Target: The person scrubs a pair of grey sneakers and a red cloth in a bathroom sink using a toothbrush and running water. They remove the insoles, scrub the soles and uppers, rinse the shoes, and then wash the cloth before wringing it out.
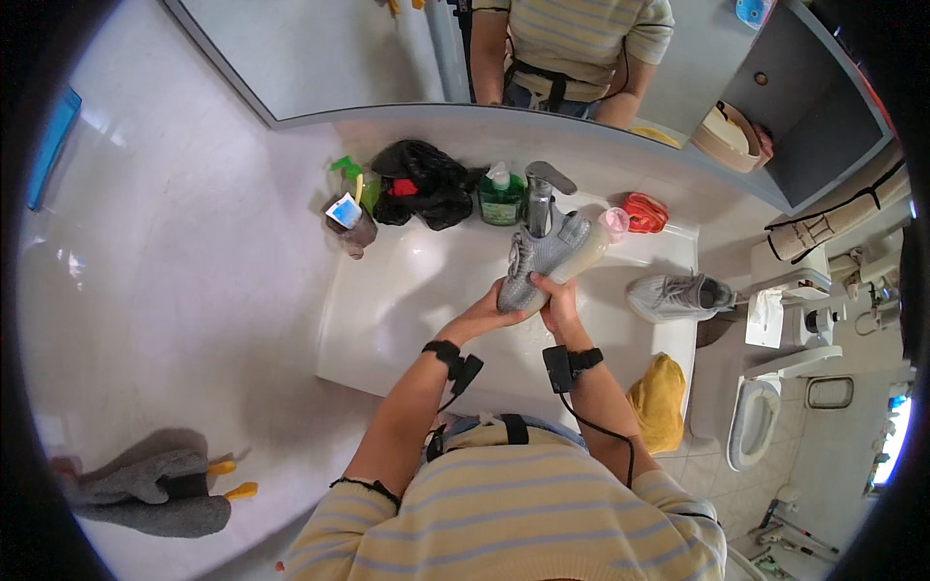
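Both my hands hold a grey sneaker (544,254) over the white sink (417,290), its heel end up beside the faucet (542,198). My left hand (492,312) grips the toe end from the left, and my right hand (559,302) wraps the same end from the right, close to the pale sole. Laces show on the shoe's left side. A second grey sneaker (681,295) rests on the sink's right rim, apart from my hands. Some fingers are hidden beneath the shoe.
Behind the sink stand a green soap bottle (501,198), a black plastic bag (426,184), a cup with a tube (353,228), a pink cup (614,225) and a red packet (644,212). A yellow cloth (659,405) hangs at the right edge. A toilet (756,421) is farther right.
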The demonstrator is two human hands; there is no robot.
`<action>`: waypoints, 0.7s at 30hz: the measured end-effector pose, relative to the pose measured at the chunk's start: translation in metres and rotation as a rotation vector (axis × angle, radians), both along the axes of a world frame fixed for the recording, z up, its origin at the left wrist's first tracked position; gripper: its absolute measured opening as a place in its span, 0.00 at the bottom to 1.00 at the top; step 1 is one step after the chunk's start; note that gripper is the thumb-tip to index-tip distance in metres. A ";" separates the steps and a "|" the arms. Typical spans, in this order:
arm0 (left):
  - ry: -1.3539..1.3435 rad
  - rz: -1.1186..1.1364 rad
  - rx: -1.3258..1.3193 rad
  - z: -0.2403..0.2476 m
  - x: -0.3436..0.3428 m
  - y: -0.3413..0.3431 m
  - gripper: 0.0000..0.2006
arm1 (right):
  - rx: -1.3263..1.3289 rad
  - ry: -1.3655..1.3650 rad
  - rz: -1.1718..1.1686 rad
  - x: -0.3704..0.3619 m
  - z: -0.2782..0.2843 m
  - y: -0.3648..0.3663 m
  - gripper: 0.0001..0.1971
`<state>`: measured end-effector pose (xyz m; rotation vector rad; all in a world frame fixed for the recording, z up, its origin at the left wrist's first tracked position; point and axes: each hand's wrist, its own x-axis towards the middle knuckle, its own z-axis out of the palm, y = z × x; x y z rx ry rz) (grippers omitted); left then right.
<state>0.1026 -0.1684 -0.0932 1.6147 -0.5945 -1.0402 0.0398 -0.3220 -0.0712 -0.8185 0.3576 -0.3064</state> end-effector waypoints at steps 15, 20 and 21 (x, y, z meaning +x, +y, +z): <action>-0.057 0.383 0.316 0.075 -0.041 0.046 0.32 | 0.445 -0.104 0.152 -0.031 -0.019 0.038 0.30; -0.166 0.352 0.424 0.094 -0.042 0.046 0.33 | 0.537 -0.156 0.104 -0.032 -0.026 0.043 0.31; -0.220 0.347 0.425 0.100 -0.044 0.046 0.34 | 0.549 -0.207 0.087 -0.032 -0.028 0.043 0.32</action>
